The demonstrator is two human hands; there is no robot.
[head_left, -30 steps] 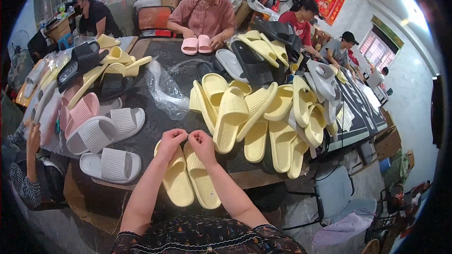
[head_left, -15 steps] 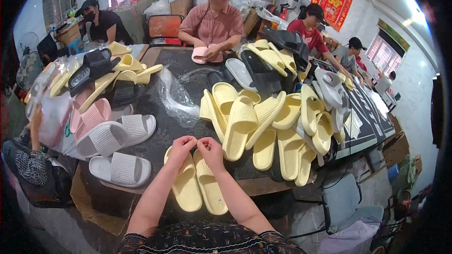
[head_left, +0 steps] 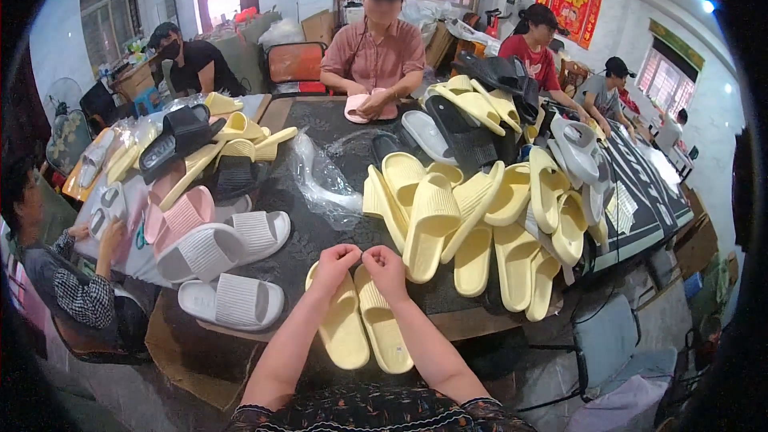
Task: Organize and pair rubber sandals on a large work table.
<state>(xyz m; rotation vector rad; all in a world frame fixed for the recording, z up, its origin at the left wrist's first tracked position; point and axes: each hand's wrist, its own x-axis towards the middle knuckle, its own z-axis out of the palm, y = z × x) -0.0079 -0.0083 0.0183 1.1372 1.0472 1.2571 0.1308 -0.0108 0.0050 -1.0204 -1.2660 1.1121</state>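
Above the toe ends of a pair of pale yellow slide slippers, my left hand (head_left: pixel 336 266) and my right hand (head_left: pixel 386 274) almost meet at the fingertips. Both are closed in a pinch; whatever they hold, if anything, is too small to make out. The left slipper (head_left: pixel 344 336) and the right slipper (head_left: pixel 387 342) lie side by side at the table's near edge, heels toward me. My hands and wrists partly hide their straps. Just right of my right hand, a heap of yellow slippers (head_left: pixel 432 220) leans and overlaps.
Grey slippers (head_left: pixel 232 302) lie at left, near pink ones (head_left: pixel 188 212) and black ones (head_left: pixel 178 140). A clear plastic bag (head_left: pixel 320 184) rests on the dark table (head_left: pixel 308 236). Several co-workers sit around; the one across holds pink slippers (head_left: pixel 370 107). A chair (head_left: pixel 604 344) stands at right.
The whole view has shifted, so the scene sits farther right. My hands stay pinched over the slippers, fingertips close together. At left, more of a co-worker holding grey slippers has come into sight.
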